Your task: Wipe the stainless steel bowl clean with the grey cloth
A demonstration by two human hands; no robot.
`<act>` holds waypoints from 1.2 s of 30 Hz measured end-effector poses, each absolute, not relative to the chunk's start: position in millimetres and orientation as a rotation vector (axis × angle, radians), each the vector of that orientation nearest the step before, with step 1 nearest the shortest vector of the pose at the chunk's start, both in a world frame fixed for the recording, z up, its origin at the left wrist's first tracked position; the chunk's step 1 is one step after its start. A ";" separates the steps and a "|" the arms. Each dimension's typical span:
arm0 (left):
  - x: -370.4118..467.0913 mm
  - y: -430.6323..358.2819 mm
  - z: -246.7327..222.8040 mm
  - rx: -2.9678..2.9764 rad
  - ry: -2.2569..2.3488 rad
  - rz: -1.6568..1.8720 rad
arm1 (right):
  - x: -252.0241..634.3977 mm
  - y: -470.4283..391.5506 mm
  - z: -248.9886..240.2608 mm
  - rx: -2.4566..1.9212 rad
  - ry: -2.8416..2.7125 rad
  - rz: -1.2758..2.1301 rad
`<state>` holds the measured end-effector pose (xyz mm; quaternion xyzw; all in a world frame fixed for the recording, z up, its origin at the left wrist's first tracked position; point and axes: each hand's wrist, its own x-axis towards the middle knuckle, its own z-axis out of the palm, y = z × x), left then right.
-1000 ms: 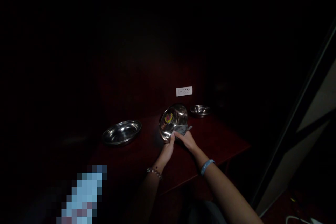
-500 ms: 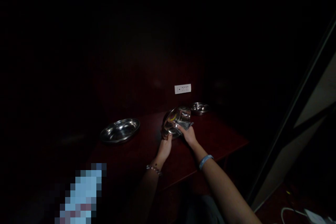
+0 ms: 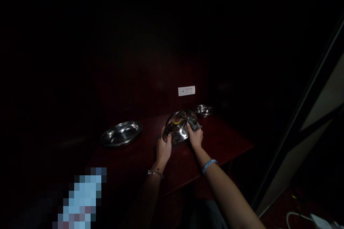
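A shiny metal bowl (image 3: 177, 128) is held tilted above the dark red table, its underside with a yellow mark towards me. My left hand (image 3: 163, 147) grips its left rim, thumb on the near side. On the right side my right hand (image 3: 195, 136) presses a grey cloth (image 3: 197, 126) against the bowl, thumb on the metal. The fingers behind the bowl are hidden.
An oval metal tray (image 3: 122, 134) lies at the table's left. Behind the bowl to the right stands a smaller metal bowl (image 3: 204, 110). A white socket panel (image 3: 186, 91) is on the back wall. The red table (image 3: 225, 139) has its front edge near me.
The bowl has turned, so more of its underside faces me. My left hand has shifted left along with its rim, and my right hand has moved slightly right with the cloth.
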<state>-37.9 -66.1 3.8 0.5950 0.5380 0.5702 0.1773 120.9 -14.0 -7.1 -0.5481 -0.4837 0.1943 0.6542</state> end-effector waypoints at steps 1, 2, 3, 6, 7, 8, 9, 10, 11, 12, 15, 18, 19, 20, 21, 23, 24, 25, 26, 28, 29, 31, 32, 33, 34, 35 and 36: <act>-37.7 -66.8 4.7 1.693 1.546 1.618 | 121.1 -14.9 -6.2 -1.269 -1.087 0.425; -38.1 -67.6 5.7 1.712 1.566 1.631 | 121.2 -15.5 -5.6 -1.287 -1.075 0.417; -39.1 -68.4 6.6 1.743 1.583 1.648 | 121.2 -15.6 -5.4 -1.293 -1.065 0.415; -44.4 -71.3 9.1 1.842 1.645 1.695 | 120.7 -13.8 -7.1 -1.219 -1.061 0.435; -46.3 -72.5 9.8 1.861 1.669 1.698 | 120.4 -12.7 -8.3 -1.178 -1.066 0.447; -47.7 -73.8 10.5 1.866 1.693 1.700 | 120.2 -11.5 -9.5 -1.139 -1.072 0.463; -48.6 -75.3 11.1 1.864 1.714 1.703 | 120.0 -10.3 -10.6 -1.105 -1.078 0.482; -48.7 -76.7 11.6 1.857 1.727 1.708 | 119.8 -9.1 -11.5 -1.076 -1.082 0.501; -48.0 -78.0 12.0 1.847 1.731 1.711 | 119.7 -7.9 -12.1 -1.050 -1.082 0.520; -46.6 -79.0 12.3 1.833 1.721 1.710 | 119.6 -6.8 -12.4 -1.023 -1.077 0.535; -39.6 -78.0 11.2 1.749 1.585 1.691 | 119.6 -4.5 -11.8 -0.941 -1.032 0.555; -32.4 -71.2 7.3 1.584 1.388 1.739 | 120.1 -4.6 -10.4 -0.901 -0.972 0.574; -30.7 -68.4 5.7 1.523 1.336 1.763 | 120.2 -5.1 -9.8 -0.898 -0.961 0.587; -29.1 -65.7 4.0 1.471 1.291 1.782 | 120.3 -5.9 -9.2 -0.895 -0.956 0.602; -27.8 -63.3 2.3 1.429 1.252 1.793 | 120.2 -6.7 -8.5 -0.890 -0.958 0.620; -25.5 -59.9 -0.4 1.358 1.195 1.795 | 119.3 -8.2 -7.1 -0.869 -0.973 0.661; -24.4 -58.9 -1.3 1.316 1.175 1.785 | 118.3 -8.8 -6.7 -0.850 -0.985 0.687; -23.2 -58.2 -1.7 1.258 1.164 1.766 | 117.0 -9.1 -6.7 -0.824 -1.002 0.722; -22.2 -57.9 -1.6 1.185 1.154 1.734 | 115.2 -9.3 -7.1 -0.795 -1.026 0.772; -20.6 -58.0 0.1 1.024 1.119 1.666 | 110.9 -9.1 -9.4 -0.753 -1.091 0.912; -20.1 -58.5 1.5 0.958 1.089 1.640 | 108.7 -8.8 -11.0 -0.745 -1.128 0.992; -19.6 -60.0 4.7 0.881 1.017 1.617 | 104.7 -7.8 -14.6 -0.752 -1.195 1.133; -19.6 -61.0 6.1 0.873 0.981 1.612 | 103.2 -7.3 -16.1 -0.754 -1.219 1.174; -19.5 -61.9 7.3 0.875 0.954 1.610 | 102.1 -6.8 -17.4 -0.749 -1.236 1.194; -19.4 -62.7 8.2 0.881 0.936 1.610 | 101.3 -6.4 -18.3 -0.741 -1.249 1.199; -19.3 -63.1 8.7 0.884 0.931 1.616 | 100.8 -6.1 -18.9 -0.736 -1.259 1.189; -19.1 -63.3 8.9 0.885 0.934 1.626 | 100.6 -5.9 -19.1 -0.743 -1.262 1.149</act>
